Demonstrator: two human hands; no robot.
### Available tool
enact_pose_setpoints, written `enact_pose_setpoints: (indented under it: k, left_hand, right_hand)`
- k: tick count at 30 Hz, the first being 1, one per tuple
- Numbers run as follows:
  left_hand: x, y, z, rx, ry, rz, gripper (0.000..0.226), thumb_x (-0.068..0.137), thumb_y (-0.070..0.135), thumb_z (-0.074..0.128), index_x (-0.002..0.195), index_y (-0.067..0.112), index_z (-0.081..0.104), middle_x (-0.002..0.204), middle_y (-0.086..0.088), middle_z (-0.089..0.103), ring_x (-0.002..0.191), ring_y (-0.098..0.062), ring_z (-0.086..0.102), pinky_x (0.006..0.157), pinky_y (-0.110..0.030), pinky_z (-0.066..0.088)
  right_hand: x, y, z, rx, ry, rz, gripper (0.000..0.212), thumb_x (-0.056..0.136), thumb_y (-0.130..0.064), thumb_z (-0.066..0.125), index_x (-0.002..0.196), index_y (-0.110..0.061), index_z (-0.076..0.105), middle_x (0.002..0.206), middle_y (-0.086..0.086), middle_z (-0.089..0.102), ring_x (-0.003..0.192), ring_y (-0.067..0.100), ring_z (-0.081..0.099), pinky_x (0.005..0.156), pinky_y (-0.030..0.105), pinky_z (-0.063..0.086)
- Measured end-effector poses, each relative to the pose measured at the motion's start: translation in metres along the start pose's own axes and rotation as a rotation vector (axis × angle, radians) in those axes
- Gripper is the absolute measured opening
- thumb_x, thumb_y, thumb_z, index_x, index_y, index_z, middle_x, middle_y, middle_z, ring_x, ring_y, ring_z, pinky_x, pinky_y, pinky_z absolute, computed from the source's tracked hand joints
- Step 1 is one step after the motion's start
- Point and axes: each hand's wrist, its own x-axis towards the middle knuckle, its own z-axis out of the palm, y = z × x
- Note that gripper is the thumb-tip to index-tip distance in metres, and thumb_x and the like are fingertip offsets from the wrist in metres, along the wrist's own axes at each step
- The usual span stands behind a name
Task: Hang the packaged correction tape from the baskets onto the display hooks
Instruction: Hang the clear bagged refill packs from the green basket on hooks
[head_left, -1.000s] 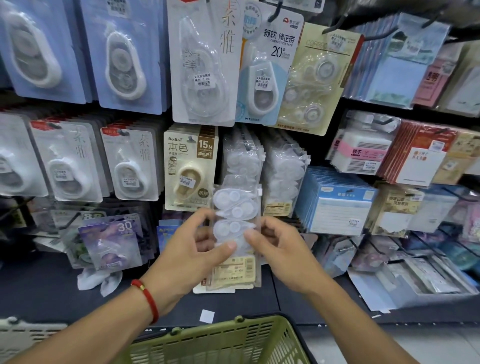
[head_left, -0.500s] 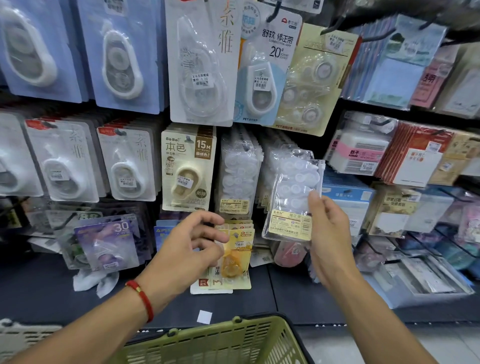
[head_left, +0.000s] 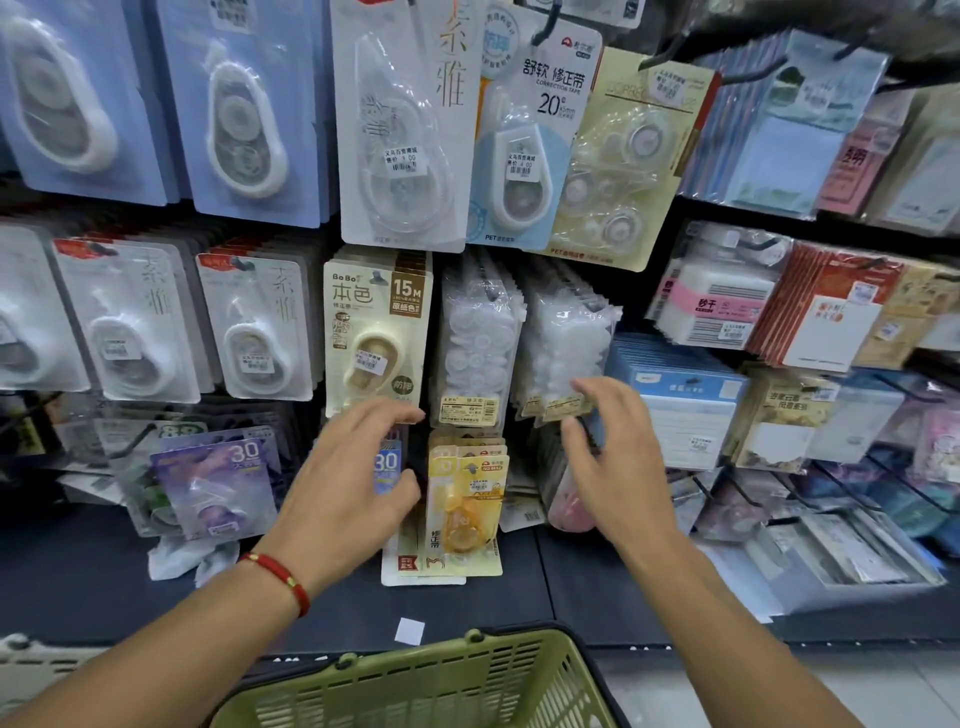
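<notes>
Two rows of clear refill packs hang side by side on hooks, the left row (head_left: 475, 343) and the right row (head_left: 566, 348), each with a yellow label at the bottom. My right hand (head_left: 618, 462) is just below the right row, fingers loosely spread, holding nothing. My left hand (head_left: 353, 473), with a red bracelet at the wrist, hovers with relaxed fingers in front of a blue "30" pack, left of the yellow correction tape packs (head_left: 465, 509). The green basket (head_left: 441, 686) is at the bottom centre; its contents are hidden.
Carded correction tapes fill the hooks above and to the left, among them a beige "15M" pack (head_left: 376, 332). Sticky notes and notepads (head_left: 717, 301) hang at right. A dark shelf (head_left: 78, 582) runs below the display, with a small white paper scrap (head_left: 409, 631) on it.
My right hand carried a clear refill pack up to the right row of hooks and has let go of it. Both hands have dropped slightly below the hanging packs.
</notes>
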Motion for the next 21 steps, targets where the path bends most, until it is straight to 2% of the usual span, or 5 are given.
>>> enact_pose_setpoints:
  k: [3, 6, 12, 17, 21]
  left_hand:
    - [0.008, -0.011, -0.002, 0.158, -0.002, 0.052, 0.072, 0.083, 0.007, 0.075, 0.149, 0.023, 0.053, 0.164, 0.004, 0.032, 0.152, -0.018, 0.026, 0.122, -0.029, 0.022]
    - [0.011, -0.022, 0.002, 0.231, -0.016, 0.07, 0.079, 0.083, 0.006, 0.076, 0.154, 0.021, 0.048, 0.171, 0.002, 0.021, 0.155, -0.023, 0.022, 0.124, -0.037, 0.027]
    - [0.01, -0.036, 0.005, 0.243, -0.013, 0.141, 0.078, 0.083, 0.004, 0.072, 0.154, 0.022, 0.048, 0.173, 0.004, 0.016, 0.157, -0.021, 0.021, 0.123, -0.036, 0.025]
    - [0.001, -0.036, -0.001, 0.206, -0.099, 0.096, 0.057, 0.084, 0.002, 0.07, 0.14, 0.013, 0.061, 0.159, -0.006, 0.044, 0.145, -0.03, 0.039, 0.117, -0.027, 0.024]
    - [-0.027, -0.054, -0.006, 0.31, -0.368, 0.042, 0.044, 0.088, 0.009, 0.069, 0.132, 0.014, 0.065, 0.138, -0.006, 0.061, 0.131, -0.03, 0.052, 0.113, -0.029, 0.032]
  right_hand:
    - [0.016, 0.003, 0.017, -0.145, -0.195, -0.04, 0.057, 0.104, -0.018, 0.059, 0.159, -0.015, 0.042, 0.171, 0.004, 0.027, 0.157, 0.023, 0.026, 0.124, 0.044, 0.032]
    - [0.03, 0.006, 0.03, -0.113, -0.274, -0.023, 0.066, 0.105, -0.015, 0.056, 0.166, -0.019, 0.029, 0.177, -0.005, 0.007, 0.162, 0.018, 0.013, 0.124, 0.04, 0.03]
    - [0.042, 0.021, 0.029, -0.066, -0.38, -0.012, 0.072, 0.104, -0.011, 0.055, 0.167, -0.024, 0.023, 0.175, -0.018, -0.001, 0.159, 0.004, 0.011, 0.119, 0.029, 0.027]
    - [0.018, 0.007, 0.027, -0.005, -0.138, -0.026, 0.04, 0.099, -0.007, 0.056, 0.137, -0.014, 0.063, 0.145, 0.002, 0.054, 0.126, 0.019, 0.058, 0.109, 0.039, 0.048]
    - [-0.033, -0.014, 0.045, -0.102, -0.387, -0.177, 0.022, 0.099, -0.019, 0.055, 0.118, -0.02, 0.066, 0.116, -0.001, 0.069, 0.096, 0.025, 0.067, 0.081, 0.043, 0.054]
